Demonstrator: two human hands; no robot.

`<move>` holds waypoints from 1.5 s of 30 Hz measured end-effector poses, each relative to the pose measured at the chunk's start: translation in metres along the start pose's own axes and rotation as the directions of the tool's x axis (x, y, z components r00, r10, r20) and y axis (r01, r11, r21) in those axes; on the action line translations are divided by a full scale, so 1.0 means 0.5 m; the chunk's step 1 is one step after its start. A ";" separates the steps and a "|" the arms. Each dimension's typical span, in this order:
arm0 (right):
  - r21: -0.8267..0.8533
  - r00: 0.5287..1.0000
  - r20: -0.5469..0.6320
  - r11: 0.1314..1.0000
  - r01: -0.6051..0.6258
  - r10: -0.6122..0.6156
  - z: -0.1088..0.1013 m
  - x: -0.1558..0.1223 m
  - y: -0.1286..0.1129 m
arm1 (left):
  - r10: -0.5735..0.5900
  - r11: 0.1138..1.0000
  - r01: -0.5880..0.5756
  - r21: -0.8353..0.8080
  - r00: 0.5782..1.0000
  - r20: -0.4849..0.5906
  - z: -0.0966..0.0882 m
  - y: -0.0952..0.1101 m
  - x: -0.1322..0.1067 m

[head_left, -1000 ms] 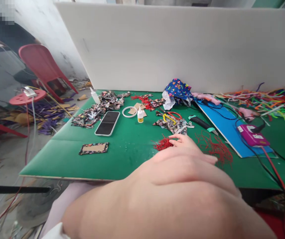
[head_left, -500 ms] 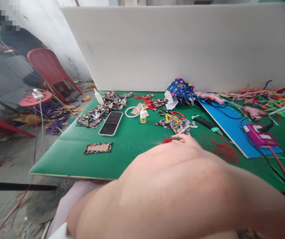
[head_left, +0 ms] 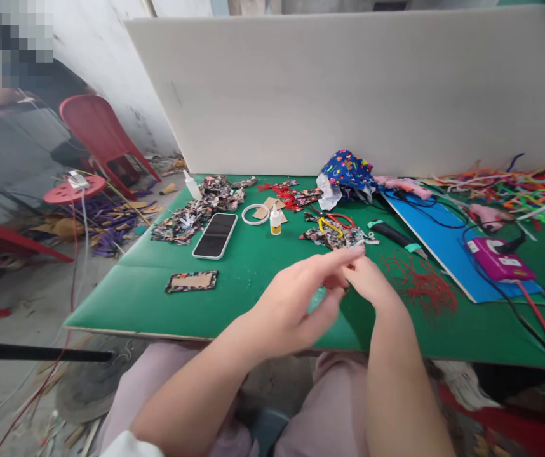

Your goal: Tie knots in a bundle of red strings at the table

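Note:
My left hand (head_left: 284, 304) reaches over the near middle of the green table, index finger stretched toward my right hand (head_left: 372, 279). A small teal thing (head_left: 317, 298) shows between its thumb and fingers; its kind is hidden. My right hand is closed, its fingertips meeting the left ones. A bit of red thread (head_left: 345, 290) shows beneath them. Just beyond both hands lie floral fabric scraps (head_left: 313, 238) with yellow-and-red-handled pliers (head_left: 332, 225). To the right of my right hand is a loose tangle of red threads (head_left: 427, 285).
A phone (head_left: 215, 236), white ring (head_left: 255, 214), small glue bottle (head_left: 275, 221) and fabric-edged cardboard piece (head_left: 191, 280) lie left. Rightward are a utility knife (head_left: 396, 238), blue board (head_left: 444, 247) and purple power box (head_left: 500, 259) with cables. A white panel (head_left: 349, 95) stands behind. Someone sits far left.
The raised forearm that filled the lower view has come down. Both hands now show, brought together. The red threads by the fingers are mostly covered. The view has shifted slightly.

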State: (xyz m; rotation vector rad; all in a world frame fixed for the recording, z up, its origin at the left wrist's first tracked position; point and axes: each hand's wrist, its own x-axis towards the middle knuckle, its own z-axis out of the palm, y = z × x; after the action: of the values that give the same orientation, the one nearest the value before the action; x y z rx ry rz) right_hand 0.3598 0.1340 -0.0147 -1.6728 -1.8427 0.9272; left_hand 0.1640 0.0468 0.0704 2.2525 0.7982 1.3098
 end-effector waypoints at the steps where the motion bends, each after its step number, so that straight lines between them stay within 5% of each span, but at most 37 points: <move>1: -0.003 1.000 0.012 1.000 -0.004 0.004 0.000 0.000 0.000 | -0.056 0.997 0.054 0.052 0.998 0.026 0.012 -0.037 -0.006; 5: -0.017 0.997 0.056 0.999 -0.044 0.045 0.001 0.000 -0.001 | -0.317 0.910 0.268 0.317 0.942 0.113 0.040 -0.167 -0.047; 8: -0.033 0.997 0.059 0.998 -0.052 0.054 0.003 0.003 -0.001 | -0.386 0.869 0.337 0.362 0.920 0.072 0.040 -0.212 -0.059; 18: -0.049 0.997 0.066 0.998 -0.037 0.041 0.007 0.002 -0.003 | -0.474 0.749 0.370 0.549 0.879 0.054 0.023 -0.222 -0.079; 25: -0.064 0.997 0.062 0.997 -0.041 0.045 0.002 0.002 0.000 | -0.492 0.455 0.523 0.721 0.822 -0.286 -0.107 -0.269 -0.074; 30: -0.053 0.997 0.072 0.998 -0.038 0.042 0.001 0.003 0.004 | -0.512 0.317 0.523 0.791 0.797 -0.321 -0.161 -0.313 -0.086; 45: -0.016 0.996 0.075 0.999 -0.042 0.043 -0.003 0.005 0.019 | -0.525 0.271 0.555 0.787 0.770 -0.362 -0.188 -0.347 -0.091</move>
State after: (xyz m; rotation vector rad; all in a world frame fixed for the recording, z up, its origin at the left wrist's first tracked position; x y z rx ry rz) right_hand 0.3669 0.1368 -0.0211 -1.7134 -1.8731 1.0092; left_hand 0.0171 0.1530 -0.0191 2.1390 2.4600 0.5770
